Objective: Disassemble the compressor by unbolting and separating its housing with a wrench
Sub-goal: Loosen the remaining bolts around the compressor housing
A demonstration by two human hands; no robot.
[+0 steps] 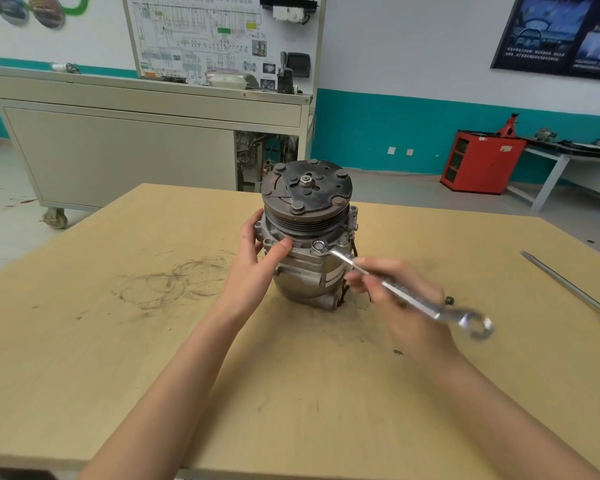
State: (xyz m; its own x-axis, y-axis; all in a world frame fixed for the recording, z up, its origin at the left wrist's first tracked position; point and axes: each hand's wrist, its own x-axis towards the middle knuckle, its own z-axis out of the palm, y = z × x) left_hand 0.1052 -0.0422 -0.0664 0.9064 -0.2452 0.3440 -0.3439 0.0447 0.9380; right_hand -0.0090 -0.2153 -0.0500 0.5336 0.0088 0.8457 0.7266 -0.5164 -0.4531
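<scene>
Right hand (pixel 406 318) round steel wrench (pixel 394 289) on compressor (pixel 303 277)

A long screwdriver (pixel 568 286) with an orange handle is lying near the right edge of the wooden worktop (pixel 118 358), which is showing dark ring-shaped scuff marks (pixel 174 280) on its left part. Behind it, a grey cabinet on wheels (pixel 118 150) is carrying a wiring diagram board (pixel 201 36). A red cabinet (pixel 478 164) is standing on the floor beside a white bench (pixel 561 161), and a dark poster (pixel 561 32) is hanging on the wall above.
</scene>
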